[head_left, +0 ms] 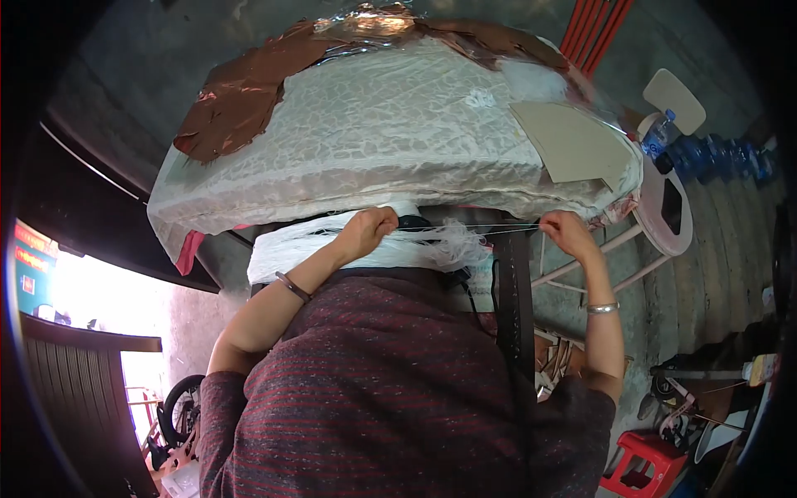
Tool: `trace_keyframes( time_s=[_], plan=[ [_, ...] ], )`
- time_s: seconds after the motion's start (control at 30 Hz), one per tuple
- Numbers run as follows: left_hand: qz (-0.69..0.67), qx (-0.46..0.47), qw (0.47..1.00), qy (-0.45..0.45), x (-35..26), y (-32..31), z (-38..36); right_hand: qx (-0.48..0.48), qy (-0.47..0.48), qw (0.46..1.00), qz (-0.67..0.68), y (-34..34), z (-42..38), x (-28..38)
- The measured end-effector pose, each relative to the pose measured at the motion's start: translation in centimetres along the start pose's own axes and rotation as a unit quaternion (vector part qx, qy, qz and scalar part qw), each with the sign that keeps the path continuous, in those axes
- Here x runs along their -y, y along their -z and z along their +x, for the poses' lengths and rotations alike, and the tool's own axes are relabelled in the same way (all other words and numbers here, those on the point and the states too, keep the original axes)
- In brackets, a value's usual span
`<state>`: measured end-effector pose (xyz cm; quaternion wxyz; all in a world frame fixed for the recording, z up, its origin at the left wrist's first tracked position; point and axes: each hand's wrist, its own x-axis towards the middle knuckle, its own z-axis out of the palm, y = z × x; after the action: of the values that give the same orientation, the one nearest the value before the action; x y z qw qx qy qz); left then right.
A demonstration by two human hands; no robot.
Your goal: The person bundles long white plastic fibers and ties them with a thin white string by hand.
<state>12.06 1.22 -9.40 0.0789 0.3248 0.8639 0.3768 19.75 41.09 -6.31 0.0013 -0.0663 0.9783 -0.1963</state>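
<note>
Surface (374, 108), pale patterned cover (357, 178), beyond both fingers. Brown sheets (237, 100): far side, reaching around beyond left fingers (388, 217). Beige board (573, 141): just beyond right fingers (551, 218). White tuft (481, 98): farther, between fingers. White fluff (535, 80): beyond board.

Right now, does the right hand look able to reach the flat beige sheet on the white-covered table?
Probably yes: the flat beige sheet lies just beyond the right hand, nothing visibly blocking its near edge, though the fingers may first need to release the white threads.
</note>
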Motion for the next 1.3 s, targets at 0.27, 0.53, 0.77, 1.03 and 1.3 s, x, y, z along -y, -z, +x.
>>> trace_keyframes(
  time_s=[0.27,0.53,0.77,1.03,1.3],
  plan=[
    [-0.001,-0.003,1.0,-0.014,0.9,-0.8,-0.1,-0.114,-0.042,0.972,-0.201,1.0,-2.1,-4.9],
    [-0.011,-0.004,1.0,0.013,0.4,-0.8,-0.6,-0.244,-0.296,0.894,-0.23,6.9,-12.7,-17.1],
    [0.091,-0.013,0.98,-0.174,-2.7,-1.6,1.2,-0.367,-0.454,0.794,-0.168,11.1,-28.1,-23.5],
    [0.017,0.239,0.942,-0.235,-9.0,-11.9,7.9,-0.435,-0.461,0.726,-0.267,14.4,-38.6,-24.3],
    [-0.083,0.328,0.939,-0.064,-17.9,-0.1,15.4,-0.407,-0.495,0.68,-0.355,10.4,-49.7,-30.3]
  ],
)
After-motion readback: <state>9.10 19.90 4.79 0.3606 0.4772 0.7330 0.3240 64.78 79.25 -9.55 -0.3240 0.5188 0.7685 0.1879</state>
